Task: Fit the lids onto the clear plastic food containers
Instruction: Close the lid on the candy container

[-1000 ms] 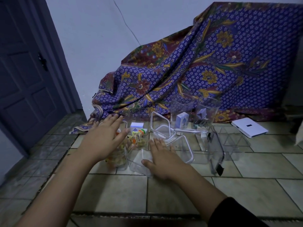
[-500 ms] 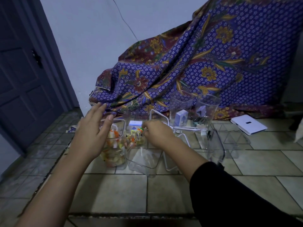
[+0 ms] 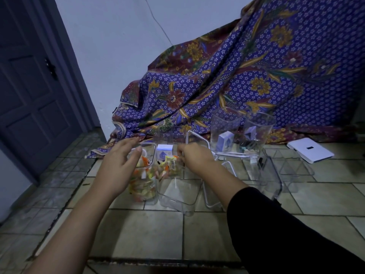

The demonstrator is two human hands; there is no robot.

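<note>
- Head view. Left hand (image 3: 116, 167): fingers straight and loosely spread, thumb out, palm held at the left flank of a clear tub of sweets (image 3: 143, 184); contact with the tub not discernible.
- Tub of sweets upright on the tiled floor (image 3: 138, 234), packed with colourful wrapped pieces, clear rim showing just past the left thumb.
- Right hand (image 3: 194, 158): fingers curled under, knuckles up, black sleeve (image 3: 286, 234) on the forearm; fingertips hidden, so impossible to say whether anything is gripped.
- Clear lid (image 3: 197, 138) standing on edge directly behind the right hand, white rim rising above the knuckles.
- Second tub (image 3: 170, 167) between the two hands, partly filled with wrapped sweets.
- Empty clear container (image 3: 177, 192) tipped toward the camera, between the forearms, nearer than both hands.
- Two tall clear containers (image 3: 226, 131) beyond and right of the right hand, side by side, small boxes inside.
- More clear plastic pieces (image 3: 272, 175) on the floor right of the right forearm, outlines hard to separate.
- White flat box (image 3: 310, 153) far right of the right hand; batik cloth (image 3: 256, 76) draped behind everything; dark door (image 3: 29, 86) well left of the left hand.
</note>
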